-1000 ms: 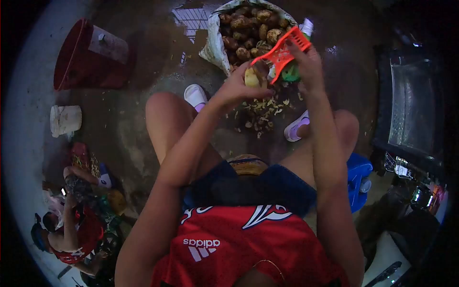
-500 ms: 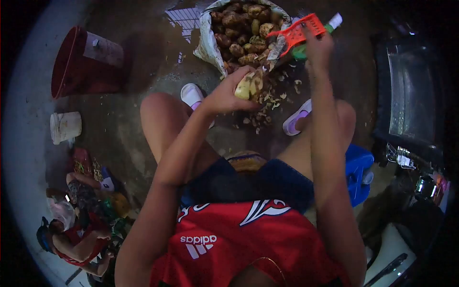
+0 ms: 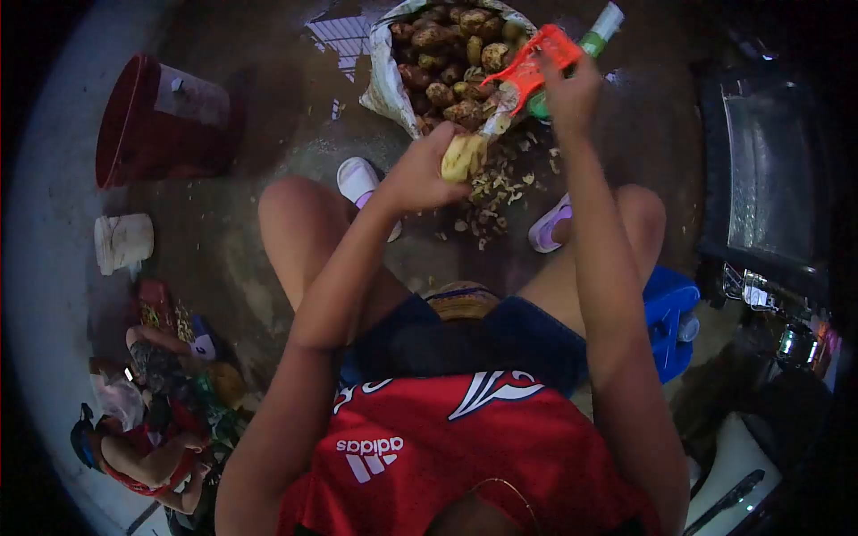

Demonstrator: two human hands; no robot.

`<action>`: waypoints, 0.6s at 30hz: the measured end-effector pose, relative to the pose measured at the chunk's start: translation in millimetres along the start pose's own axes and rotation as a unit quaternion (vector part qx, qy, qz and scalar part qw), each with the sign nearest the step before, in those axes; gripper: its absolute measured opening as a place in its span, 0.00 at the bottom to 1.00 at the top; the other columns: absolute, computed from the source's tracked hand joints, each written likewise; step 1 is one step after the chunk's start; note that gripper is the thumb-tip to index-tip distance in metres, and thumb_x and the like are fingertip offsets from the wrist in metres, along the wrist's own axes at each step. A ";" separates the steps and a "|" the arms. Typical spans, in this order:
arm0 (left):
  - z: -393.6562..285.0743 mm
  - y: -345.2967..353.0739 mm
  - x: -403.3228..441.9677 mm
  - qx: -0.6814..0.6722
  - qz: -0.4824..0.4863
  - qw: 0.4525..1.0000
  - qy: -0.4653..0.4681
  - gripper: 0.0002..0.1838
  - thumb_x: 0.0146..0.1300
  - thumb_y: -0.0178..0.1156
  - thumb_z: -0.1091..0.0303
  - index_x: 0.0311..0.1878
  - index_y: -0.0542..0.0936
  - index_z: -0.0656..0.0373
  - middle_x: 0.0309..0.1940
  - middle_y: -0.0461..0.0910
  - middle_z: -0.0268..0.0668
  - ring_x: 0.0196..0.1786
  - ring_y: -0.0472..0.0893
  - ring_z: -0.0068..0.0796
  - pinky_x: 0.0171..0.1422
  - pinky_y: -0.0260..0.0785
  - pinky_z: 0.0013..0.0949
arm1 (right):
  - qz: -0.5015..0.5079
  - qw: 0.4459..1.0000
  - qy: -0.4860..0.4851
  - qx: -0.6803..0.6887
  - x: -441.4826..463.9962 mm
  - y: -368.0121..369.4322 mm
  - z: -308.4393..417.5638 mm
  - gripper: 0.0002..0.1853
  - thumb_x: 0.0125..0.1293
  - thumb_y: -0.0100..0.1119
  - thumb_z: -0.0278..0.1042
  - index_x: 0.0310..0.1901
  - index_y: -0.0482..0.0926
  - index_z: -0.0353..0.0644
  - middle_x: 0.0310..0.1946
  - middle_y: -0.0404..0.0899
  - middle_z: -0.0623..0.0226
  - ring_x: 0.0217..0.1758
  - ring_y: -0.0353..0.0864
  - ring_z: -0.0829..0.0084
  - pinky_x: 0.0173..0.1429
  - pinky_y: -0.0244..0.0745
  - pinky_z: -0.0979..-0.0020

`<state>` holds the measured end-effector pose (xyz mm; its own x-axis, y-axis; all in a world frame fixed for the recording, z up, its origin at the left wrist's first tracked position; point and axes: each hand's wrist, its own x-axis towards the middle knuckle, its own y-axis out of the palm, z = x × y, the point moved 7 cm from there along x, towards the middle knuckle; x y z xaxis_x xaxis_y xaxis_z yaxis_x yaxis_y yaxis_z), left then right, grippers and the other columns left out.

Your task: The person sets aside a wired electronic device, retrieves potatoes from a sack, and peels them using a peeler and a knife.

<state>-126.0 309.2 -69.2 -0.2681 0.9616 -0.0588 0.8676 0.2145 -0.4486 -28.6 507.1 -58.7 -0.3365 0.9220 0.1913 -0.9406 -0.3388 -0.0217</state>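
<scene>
My left hand [image 3: 426, 171] is wrapped round a partly peeled, pale yellow potato [image 3: 458, 158] in front of my knees. Up and to the right, my right hand [image 3: 572, 94] grips an orange peeler [image 3: 542, 61] with a slotted face, held apart from the potato. Just beyond both hands stands an open white sack [image 3: 382, 76] full of brown, unpeeled potatoes [image 3: 435, 64]. Peelings [image 3: 500, 186] lie scattered on the floor below the sack. A green and white object [image 3: 601, 29] is partly hidden behind the peeler.
At the left are a red bucket [image 3: 143, 125] and a smaller white bucket [image 3: 124, 242]. Another person [image 3: 156, 456] sits at the lower left. A blue jug [image 3: 670, 323] stands beside my right leg. Dark framed furniture [image 3: 773, 170] is at the right.
Since a second ago, my right hand with the peeler has drawn away from the potato. My left hand and the potato are slightly lower, and more of the sack shows.
</scene>
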 end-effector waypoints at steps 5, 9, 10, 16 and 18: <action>8.8 -7.0 -1.4 0.037 -0.016 0.999 -0.019 0.33 0.34 0.64 0.74 0.50 0.67 0.58 0.38 0.76 0.41 0.41 0.76 0.32 0.46 0.67 0.32 | 0.031 0.986 0.065 0.147 -15.8 18.5 -2.3 0.14 0.53 0.63 0.34 0.39 0.74 0.36 0.30 0.77 0.68 0.31 0.75 0.79 0.36 0.70 0.73; 5.1 -7.0 -4.4 0.081 -0.024 0.996 -0.035 0.32 0.35 0.63 0.73 0.50 0.66 0.59 0.39 0.76 0.44 0.43 0.77 0.40 0.47 0.67 0.34 | 0.078 0.997 -0.009 0.003 -36.9 31.8 -9.4 0.15 0.53 0.64 0.36 0.38 0.74 0.36 0.31 0.77 0.68 0.30 0.75 0.76 0.35 0.70 0.71; 3.8 -8.6 -4.8 0.090 -0.028 0.995 -0.017 0.32 0.35 0.63 0.73 0.50 0.66 0.59 0.39 0.76 0.45 0.44 0.76 0.42 0.47 0.67 0.35 | 0.041 0.993 -0.062 -0.094 -25.4 23.3 -4.7 0.15 0.53 0.64 0.36 0.38 0.74 0.36 0.32 0.77 0.68 0.30 0.75 0.76 0.35 0.70 0.71; 6.4 -14.8 -3.0 0.128 -0.066 0.990 0.003 0.29 0.35 0.63 0.68 0.45 0.64 0.61 0.36 0.74 0.50 0.42 0.74 0.53 0.41 0.66 0.44 | 0.009 0.975 0.089 0.204 -19.6 21.8 -4.1 0.15 0.53 0.64 0.35 0.37 0.74 0.33 0.29 0.77 0.65 0.32 0.76 0.75 0.37 0.71 0.69; 9.1 -15.9 -0.9 0.160 -0.069 0.984 -0.030 0.29 0.37 0.63 0.69 0.46 0.64 0.60 0.37 0.74 0.48 0.42 0.74 0.52 0.42 0.67 0.42 | 0.062 0.994 0.054 0.077 -41.9 32.3 -4.2 0.15 0.55 0.62 0.35 0.40 0.74 0.34 0.34 0.77 0.66 0.36 0.74 0.78 0.42 0.69 0.73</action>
<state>-143.4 303.3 -70.1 -0.4065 0.9133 -0.0265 0.6479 0.2677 -0.7131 -45.1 458.3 -71.6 -0.4606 0.8830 0.0901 -0.8761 -0.4686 0.1136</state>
